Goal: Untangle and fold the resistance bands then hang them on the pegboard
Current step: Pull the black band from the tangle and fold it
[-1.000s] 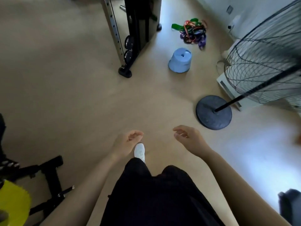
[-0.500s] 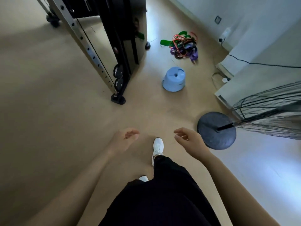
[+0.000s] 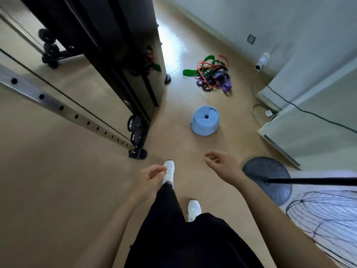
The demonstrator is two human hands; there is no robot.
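A: Tan floor (image 3: 58,180) runs the length of a narrow room. On the left stands a black cable machine (image 3: 108,60) with a drilled steel upright (image 3: 63,109), then a small blue stool (image 3: 205,120) mid-floor, and a pale wall (image 3: 251,20) and the round base of a standing fan (image 3: 267,176) on the right.

B: And the resistance bands (image 3: 211,75)?

A: A tangled heap on the floor beyond the stool, near the wall and well apart from both hands. Green, red, black and purple loops cross over each other. No pegboard is in view.

B: How do you expect them to handle?

A: Light, limp and rubbery, I'd judge. They should be grippy rather than slick, and stretchy, so a hard tug on one loop would likely cinch the knot tighter. The green band sticks out at the pile's left edge; that free end looks like the sensible place to take hold, lifting it and letting the others slide off.

B: The hands?

A: The left hand (image 3: 152,172) hangs low before the body, palm turned inward, fingers (image 3: 161,169) loosely curled and holding nothing. The right hand (image 3: 225,165) reaches a little further forward, wrist bent, fingers (image 3: 211,158) relaxed and slightly parted, also empty. A white shoe (image 3: 169,171) steps out between them.
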